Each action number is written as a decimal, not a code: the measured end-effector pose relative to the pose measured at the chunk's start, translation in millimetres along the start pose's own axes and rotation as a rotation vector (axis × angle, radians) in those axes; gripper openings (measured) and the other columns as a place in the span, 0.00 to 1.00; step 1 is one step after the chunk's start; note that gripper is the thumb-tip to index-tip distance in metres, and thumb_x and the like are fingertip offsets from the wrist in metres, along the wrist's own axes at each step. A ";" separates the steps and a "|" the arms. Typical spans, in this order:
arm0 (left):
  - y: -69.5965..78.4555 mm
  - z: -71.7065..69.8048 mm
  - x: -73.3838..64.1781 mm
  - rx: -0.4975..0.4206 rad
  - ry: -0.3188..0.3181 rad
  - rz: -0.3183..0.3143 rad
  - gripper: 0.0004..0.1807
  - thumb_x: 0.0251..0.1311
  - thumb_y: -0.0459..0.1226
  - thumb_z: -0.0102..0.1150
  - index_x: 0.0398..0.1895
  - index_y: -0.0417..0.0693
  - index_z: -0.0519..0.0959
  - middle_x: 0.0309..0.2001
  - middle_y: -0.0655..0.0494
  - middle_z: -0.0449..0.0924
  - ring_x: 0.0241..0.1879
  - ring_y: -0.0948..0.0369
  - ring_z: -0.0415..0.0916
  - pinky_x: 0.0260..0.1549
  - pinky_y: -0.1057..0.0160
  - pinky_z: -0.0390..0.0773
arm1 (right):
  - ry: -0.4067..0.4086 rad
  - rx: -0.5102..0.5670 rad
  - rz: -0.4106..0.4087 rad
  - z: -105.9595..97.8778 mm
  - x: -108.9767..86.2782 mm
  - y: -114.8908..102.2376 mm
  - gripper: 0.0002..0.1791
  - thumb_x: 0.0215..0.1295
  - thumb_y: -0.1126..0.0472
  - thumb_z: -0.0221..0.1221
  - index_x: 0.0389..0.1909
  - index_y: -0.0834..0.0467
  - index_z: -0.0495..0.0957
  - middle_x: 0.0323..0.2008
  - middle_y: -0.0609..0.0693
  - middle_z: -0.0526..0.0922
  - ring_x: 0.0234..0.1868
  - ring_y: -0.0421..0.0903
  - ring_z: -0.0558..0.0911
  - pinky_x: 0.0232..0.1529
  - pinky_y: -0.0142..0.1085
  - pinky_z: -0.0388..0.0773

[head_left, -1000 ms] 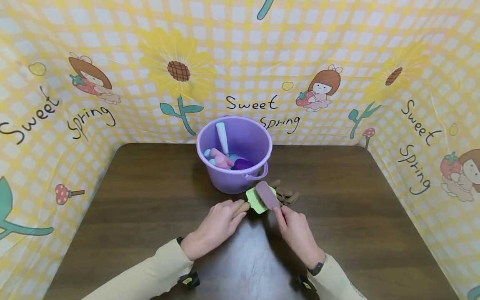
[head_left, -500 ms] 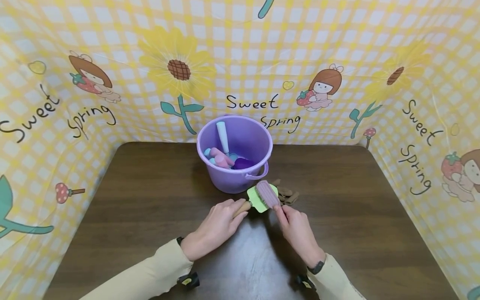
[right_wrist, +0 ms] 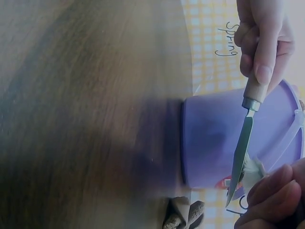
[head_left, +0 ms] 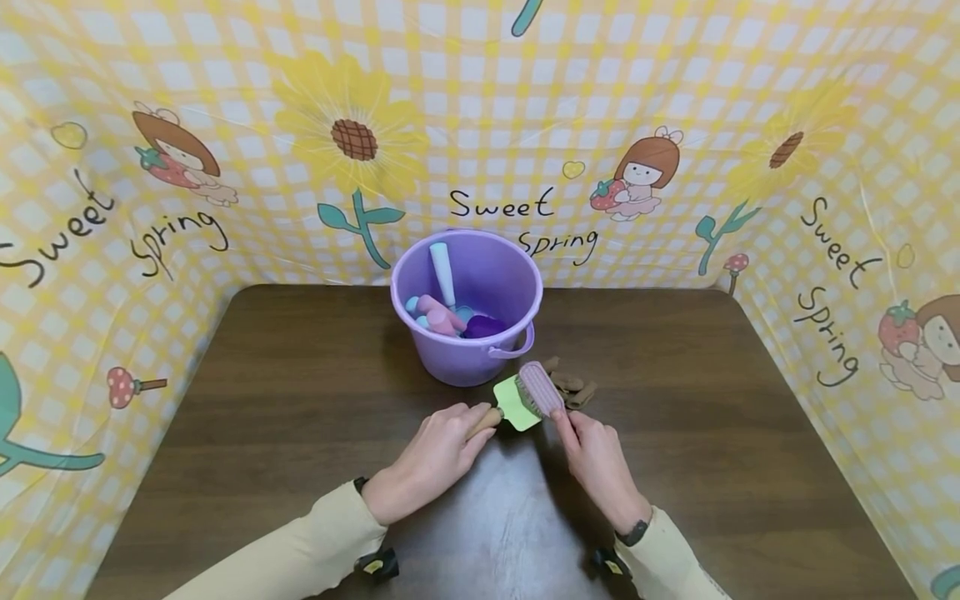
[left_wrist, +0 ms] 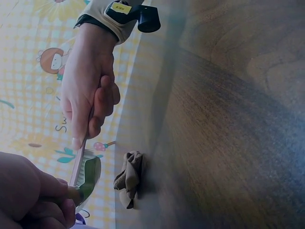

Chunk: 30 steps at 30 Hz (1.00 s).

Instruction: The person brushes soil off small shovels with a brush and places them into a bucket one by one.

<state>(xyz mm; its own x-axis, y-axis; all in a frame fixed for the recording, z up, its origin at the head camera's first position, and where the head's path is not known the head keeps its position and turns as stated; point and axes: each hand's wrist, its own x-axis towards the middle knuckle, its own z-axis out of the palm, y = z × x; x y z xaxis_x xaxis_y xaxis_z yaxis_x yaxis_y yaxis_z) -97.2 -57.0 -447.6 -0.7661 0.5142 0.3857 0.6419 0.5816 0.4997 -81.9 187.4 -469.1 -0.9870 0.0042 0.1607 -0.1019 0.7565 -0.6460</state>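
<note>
In the head view my left hand [head_left: 431, 462] grips the wooden handle of a small trowel [head_left: 512, 408] with a light green blade. My right hand [head_left: 602, 468] holds a pinkish scrub brush [head_left: 542, 387] by its end, thumb along the handle. The bristles face the blade and overlap its right side. Seen edge-on in the right wrist view, the trowel [right_wrist: 243, 143] is raised above the table, its blade beside the pale bristles [right_wrist: 254, 172]. The left wrist view shows the brush's thin back passing close behind the green blade [left_wrist: 89, 175].
A purple bucket [head_left: 465, 362] stands behind the hands, with a pale blue handle [head_left: 442, 275], pink pieces [head_left: 438, 317] and a dark purple piece inside. Crumpled brown gloves [head_left: 576, 389] lie on the wooden table [head_left: 300, 375] right of it. Patterned cloth surrounds the table.
The brush has slid to the right across the trowel, so more of the green blade shows. Both hands keep their grips, and the bucket and gloves stay put.
</note>
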 end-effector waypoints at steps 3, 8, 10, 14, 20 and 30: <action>-1.0 1.1 -0.9 -0.001 0.003 0.011 0.09 0.69 0.33 0.65 0.50 0.44 0.85 0.40 0.53 0.85 0.36 0.57 0.82 0.37 0.54 0.84 | -0.009 -0.008 0.007 -0.1 0.5 1.7 0.24 0.79 0.55 0.57 0.19 0.55 0.69 0.15 0.43 0.64 0.18 0.43 0.67 0.23 0.36 0.66; -2.1 1.9 -1.7 -0.011 0.008 0.022 0.08 0.70 0.33 0.64 0.49 0.44 0.85 0.40 0.54 0.84 0.35 0.58 0.81 0.36 0.55 0.84 | -0.013 -0.009 0.026 -0.2 1.4 3.8 0.24 0.79 0.55 0.57 0.18 0.55 0.69 0.15 0.44 0.64 0.18 0.43 0.67 0.22 0.36 0.65; -2.2 2.1 -2.3 -0.015 0.005 0.021 0.08 0.70 0.33 0.64 0.49 0.44 0.85 0.40 0.54 0.84 0.35 0.58 0.81 0.36 0.55 0.84 | -0.014 -0.015 0.032 -0.2 1.5 4.6 0.25 0.79 0.55 0.57 0.18 0.55 0.69 0.15 0.44 0.64 0.17 0.42 0.67 0.21 0.36 0.65; -2.8 3.2 -4.1 -0.016 0.001 0.019 0.08 0.69 0.33 0.65 0.49 0.43 0.85 0.39 0.54 0.84 0.34 0.58 0.81 0.36 0.55 0.84 | -0.017 -0.039 0.043 -2.1 0.6 6.7 0.24 0.81 0.54 0.55 0.19 0.55 0.70 0.15 0.44 0.65 0.17 0.43 0.68 0.21 0.37 0.66; -4.0 3.6 -3.8 -0.008 0.006 0.018 0.06 0.68 0.32 0.66 0.46 0.45 0.85 0.36 0.57 0.82 0.31 0.59 0.78 0.32 0.56 0.83 | 0.031 -0.027 -0.017 -7.7 -2.0 5.5 0.22 0.80 0.56 0.56 0.21 0.55 0.70 0.17 0.43 0.62 0.18 0.43 0.66 0.22 0.36 0.64; -1.9 1.6 -3.5 -0.022 -0.016 -0.004 0.05 0.70 0.33 0.64 0.46 0.45 0.84 0.34 0.56 0.80 0.32 0.60 0.78 0.32 0.56 0.82 | -0.034 -0.084 -0.051 -2.3 -2.3 1.7 0.22 0.80 0.57 0.56 0.21 0.55 0.68 0.15 0.42 0.62 0.17 0.41 0.65 0.21 0.34 0.64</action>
<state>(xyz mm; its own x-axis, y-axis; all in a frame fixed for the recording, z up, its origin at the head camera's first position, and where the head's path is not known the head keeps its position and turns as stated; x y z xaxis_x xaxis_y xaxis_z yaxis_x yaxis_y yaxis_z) -95.7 -58.9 -451.2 -0.7681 0.5220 0.3709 0.6376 0.5700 0.5182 -79.5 190.1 -468.9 -0.9846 -0.0569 0.1653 -0.1428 0.8073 -0.5726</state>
